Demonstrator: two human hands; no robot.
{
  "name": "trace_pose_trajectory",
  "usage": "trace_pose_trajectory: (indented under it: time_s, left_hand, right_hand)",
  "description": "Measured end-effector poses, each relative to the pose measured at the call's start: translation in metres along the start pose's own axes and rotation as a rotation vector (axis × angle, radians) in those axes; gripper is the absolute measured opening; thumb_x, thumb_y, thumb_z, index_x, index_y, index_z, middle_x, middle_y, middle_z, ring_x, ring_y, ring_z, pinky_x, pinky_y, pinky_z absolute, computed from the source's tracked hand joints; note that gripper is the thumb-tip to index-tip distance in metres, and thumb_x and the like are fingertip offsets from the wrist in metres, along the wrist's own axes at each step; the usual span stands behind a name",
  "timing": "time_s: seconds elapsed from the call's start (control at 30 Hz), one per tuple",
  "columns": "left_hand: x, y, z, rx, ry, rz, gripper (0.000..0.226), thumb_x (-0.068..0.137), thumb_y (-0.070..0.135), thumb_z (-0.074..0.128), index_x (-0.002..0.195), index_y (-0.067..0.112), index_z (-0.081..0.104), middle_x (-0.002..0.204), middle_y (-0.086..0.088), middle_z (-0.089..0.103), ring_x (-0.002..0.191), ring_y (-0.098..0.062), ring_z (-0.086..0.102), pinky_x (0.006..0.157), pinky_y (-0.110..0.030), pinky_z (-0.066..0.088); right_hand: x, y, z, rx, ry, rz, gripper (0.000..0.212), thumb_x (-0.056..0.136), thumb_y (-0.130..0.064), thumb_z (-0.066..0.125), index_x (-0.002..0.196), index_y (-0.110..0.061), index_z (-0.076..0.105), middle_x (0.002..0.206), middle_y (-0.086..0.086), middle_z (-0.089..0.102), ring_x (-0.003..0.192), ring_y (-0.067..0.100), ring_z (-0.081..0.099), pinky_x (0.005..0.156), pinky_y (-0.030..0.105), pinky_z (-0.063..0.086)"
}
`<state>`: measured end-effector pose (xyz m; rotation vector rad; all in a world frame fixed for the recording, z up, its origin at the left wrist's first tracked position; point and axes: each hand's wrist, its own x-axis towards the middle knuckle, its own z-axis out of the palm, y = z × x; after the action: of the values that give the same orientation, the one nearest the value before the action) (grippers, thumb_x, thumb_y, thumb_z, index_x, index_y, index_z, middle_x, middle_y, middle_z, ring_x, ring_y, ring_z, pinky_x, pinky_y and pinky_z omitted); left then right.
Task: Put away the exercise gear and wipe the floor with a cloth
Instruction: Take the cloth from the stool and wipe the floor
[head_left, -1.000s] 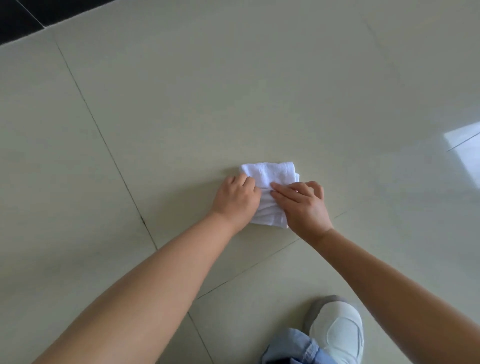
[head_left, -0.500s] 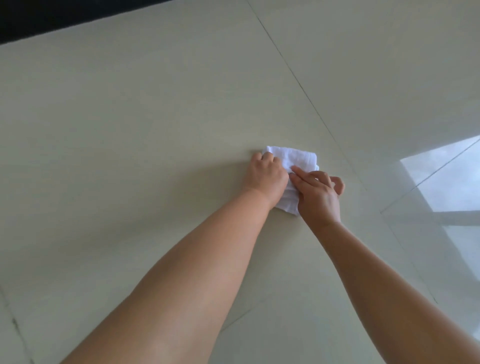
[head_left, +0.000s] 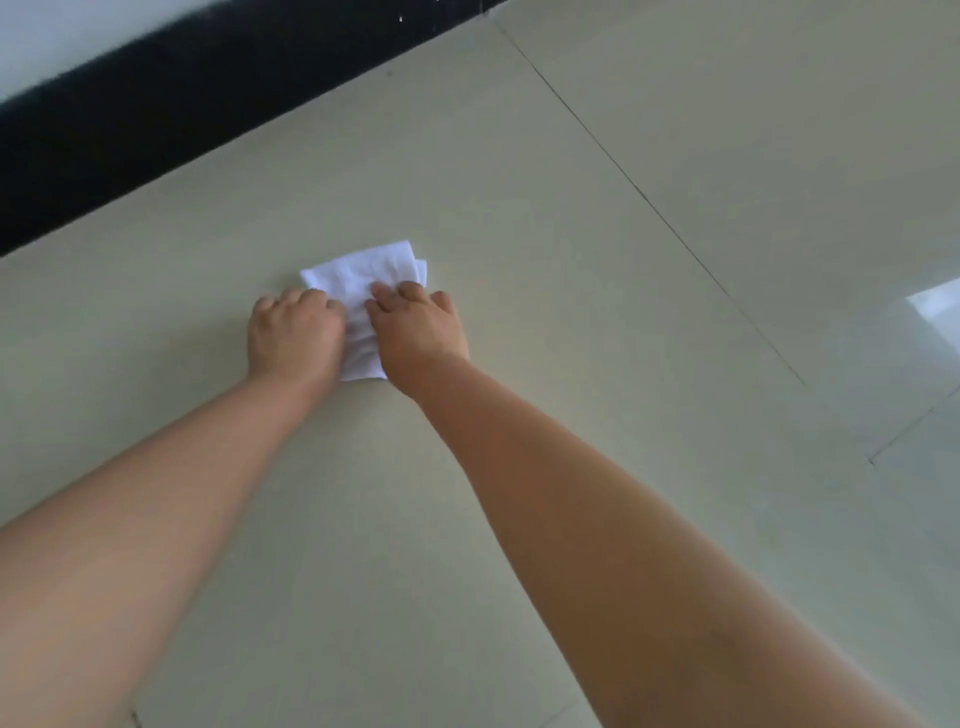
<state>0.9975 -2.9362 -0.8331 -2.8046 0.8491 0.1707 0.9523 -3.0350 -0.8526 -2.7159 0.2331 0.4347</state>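
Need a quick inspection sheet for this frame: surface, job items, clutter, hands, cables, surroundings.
Surface: pale glossy tile floor, dark grout lines, bright glare patch at right edge.
Job's things: folded white cloth lying flat on the floor; no exercise gear in view.
Clutter: nothing seen.
Grippers: left hand pressing down on the cloth's left side, fingers curled; right hand pressing on its right side, fingers flatter. Both bare forearms stretched forward.
Cables: nothing seen.
Surroundings: black skirting band running diagonally along the top left, pale wall above it.
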Motion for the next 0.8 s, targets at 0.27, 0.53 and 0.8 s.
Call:
trace_pose_trajectory:
  time_s: [0.27, 0.53, 0.8]
  left_hand:
    - [0.001, 0.015, 0.004, -0.101, -0.166, -0.052, 0.026, 0.091, -0.003, 0.042, 0.106, -0.008, 0.062, 0.114, -0.025, 0.059, 0.112, -0.038, 0.052, 0.087, -0.043, 0.038]
    - [0.036, 0.146, -0.022, -0.198, -0.31, 0.314, 0.052, 0.1, 0.013, 0.027, 0.15, 0.012, 0.015, 0.159, -0.008, 0.008, 0.149, -0.022, 0.004, 0.118, -0.037, 0.013]
    - [-0.025, 0.263, -0.041, -0.304, -0.39, 0.577, 0.048, 0.099, 0.013, 0.027, 0.147, 0.009, 0.029, 0.158, -0.006, 0.013, 0.148, -0.019, 0.006, 0.121, -0.034, 0.002]
  right_hand:
    - [0.004, 0.02, -0.019, -0.249, -0.06, -0.086, 0.049, 0.098, -0.028, 0.038, 0.146, -0.024, 0.029, 0.157, -0.01, 0.018, 0.144, 0.01, 0.015, 0.118, 0.042, -0.003]
    - [-0.039, 0.154, -0.062, -0.287, -0.074, 0.262, 0.052, 0.098, -0.019, 0.031, 0.148, -0.027, 0.02, 0.158, -0.014, 0.01, 0.145, 0.007, 0.01, 0.118, 0.044, -0.006]
    - [-0.176, 0.229, -0.047, -0.126, -0.037, 0.605, 0.051, 0.098, -0.011, 0.032, 0.148, -0.022, 0.025, 0.158, -0.011, 0.013, 0.145, 0.009, 0.014, 0.12, 0.036, 0.003]
